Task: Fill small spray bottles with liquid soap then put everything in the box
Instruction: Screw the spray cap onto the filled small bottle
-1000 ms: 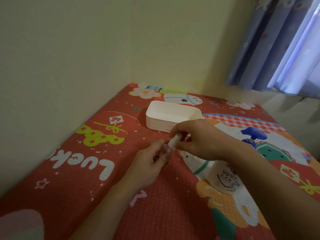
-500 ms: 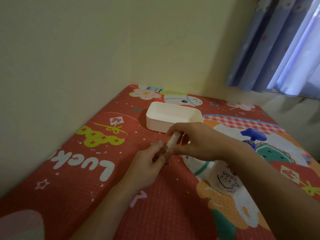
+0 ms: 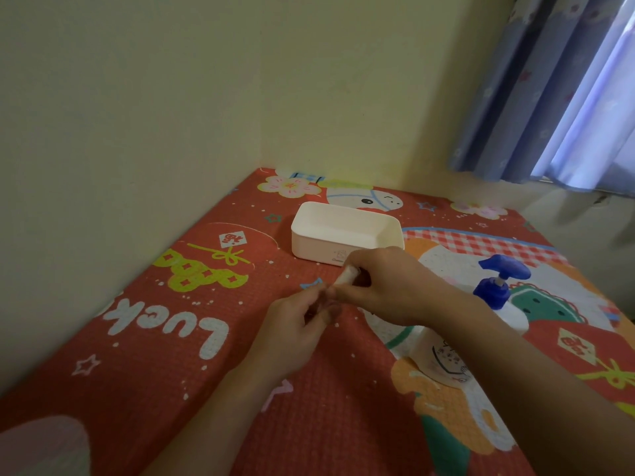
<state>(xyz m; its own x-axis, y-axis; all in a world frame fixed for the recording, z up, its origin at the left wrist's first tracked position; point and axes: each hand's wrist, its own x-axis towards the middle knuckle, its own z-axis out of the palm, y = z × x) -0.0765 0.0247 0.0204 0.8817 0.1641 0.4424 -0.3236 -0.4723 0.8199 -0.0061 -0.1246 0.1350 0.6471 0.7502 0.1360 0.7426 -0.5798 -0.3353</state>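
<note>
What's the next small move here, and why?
Probably pull the small white cap clear with the right hand while the left hand steadies the small bottle, which its fingers mostly hide. Both hands meet at that one spot, the soap pump bottle stands untouched to the right, and the white box looks empty, so filling likely comes next.

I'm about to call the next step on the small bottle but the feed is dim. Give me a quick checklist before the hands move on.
1. Small spray bottle held: ok, the right hand pinches its white top.
2. Left hand supporting the lower end: ok, its fingers curl round something there, though that part is hidden.
3. Cap fully seated: cannot tell, fingers cover the joint.
4. Liquid in the bottle: cannot tell.
5. White box open and ready: ok, no lid on it, nothing visible inside.
6. Soap pump bottle out of the way: ok, upright behind the right forearm.
</note>
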